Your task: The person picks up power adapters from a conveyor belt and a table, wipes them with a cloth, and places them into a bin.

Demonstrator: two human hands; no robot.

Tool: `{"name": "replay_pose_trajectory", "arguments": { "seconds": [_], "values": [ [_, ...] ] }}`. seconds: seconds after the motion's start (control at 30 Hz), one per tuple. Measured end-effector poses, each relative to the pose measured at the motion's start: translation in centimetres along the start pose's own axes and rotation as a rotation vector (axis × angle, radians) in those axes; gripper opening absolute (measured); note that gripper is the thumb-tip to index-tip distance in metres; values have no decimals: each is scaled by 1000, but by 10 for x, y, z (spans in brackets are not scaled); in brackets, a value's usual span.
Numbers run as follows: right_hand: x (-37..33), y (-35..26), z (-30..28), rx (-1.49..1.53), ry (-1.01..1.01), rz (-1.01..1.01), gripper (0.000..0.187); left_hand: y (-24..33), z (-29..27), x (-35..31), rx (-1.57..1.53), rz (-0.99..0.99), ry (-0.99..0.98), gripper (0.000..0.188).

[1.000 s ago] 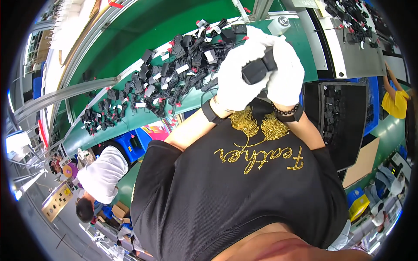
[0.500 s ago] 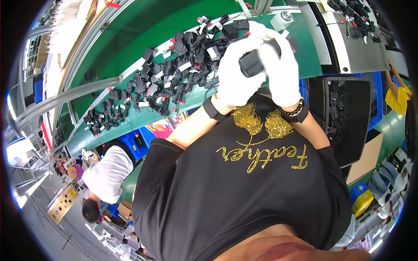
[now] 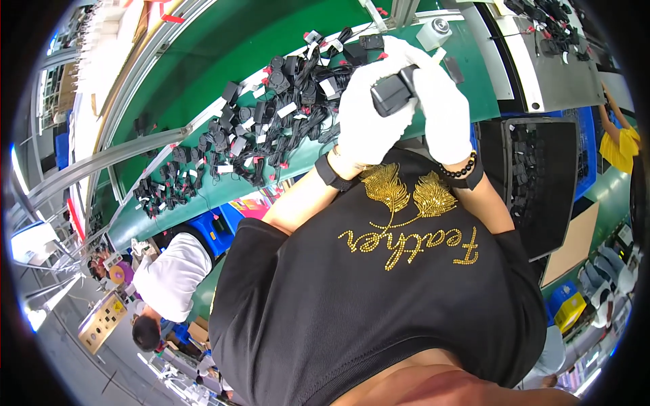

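1. Your gloved left hand [image 3: 371,122] is curled around a black block [image 3: 391,96], in the upper middle of the frame. Hold it by its sides, as here, so the broad face turned up to you stays uncovered.
2. Your gloved right hand [image 3: 443,107] is bent in at the block's right side, its fingers near a smaller dark part [image 3: 409,76] there. Whether that hand grips anything cannot be told; nor can it be seen whether the two dark pieces are joined. Keep its fingertips light, and steady the work with the left.
3. Keep both wrists close together over the near edge of the green bench [image 3: 477,91], where the light reaches the block.
4. Mind the heap of black adapters and cables [image 3: 308,91] just left of your left hand: a trailing cable could snag a glove.
5. Leave room for the white bottle [image 3: 433,35] beyond your fingers, and the flat grey piece [image 3: 454,70] right of them.
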State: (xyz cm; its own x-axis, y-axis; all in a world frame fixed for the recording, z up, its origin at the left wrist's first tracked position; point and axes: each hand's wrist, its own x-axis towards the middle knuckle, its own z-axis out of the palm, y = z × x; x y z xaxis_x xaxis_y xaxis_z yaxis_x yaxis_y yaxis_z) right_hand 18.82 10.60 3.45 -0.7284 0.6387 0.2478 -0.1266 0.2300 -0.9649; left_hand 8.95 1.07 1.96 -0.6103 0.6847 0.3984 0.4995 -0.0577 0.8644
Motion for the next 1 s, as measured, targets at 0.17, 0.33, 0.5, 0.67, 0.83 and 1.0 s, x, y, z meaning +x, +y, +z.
{"name": "replay_pose_trajectory", "arguments": {
  "seconds": [0.17, 0.33, 0.5, 0.67, 0.83, 1.0],
  "values": [
    [-16, 2, 14, -455, 168, -178, 78, 10, 18, 4, -135, -204, 68, 58],
    [-18, 23, -13, -396, 49, 31, 55, 8, 33, -6, -71, -16, -260, 70],
    [-16, 46, -46, 1227, 282, 458, 47, 9, -1, 48, 113, -39, -406, 36],
    [-8, -1, -55, 1384, 290, 590, 56, -142, -47, 132, 704, -111, -82, 55],
    [-14, -23, -58, 1363, 402, 599, 61, -256, -53, 142, 983, -513, -605, 53],
    [-29, -15, -73, 1325, 332, 500, 65, -254, -43, 141, 1042, -532, -712, 42]
  ]
}}
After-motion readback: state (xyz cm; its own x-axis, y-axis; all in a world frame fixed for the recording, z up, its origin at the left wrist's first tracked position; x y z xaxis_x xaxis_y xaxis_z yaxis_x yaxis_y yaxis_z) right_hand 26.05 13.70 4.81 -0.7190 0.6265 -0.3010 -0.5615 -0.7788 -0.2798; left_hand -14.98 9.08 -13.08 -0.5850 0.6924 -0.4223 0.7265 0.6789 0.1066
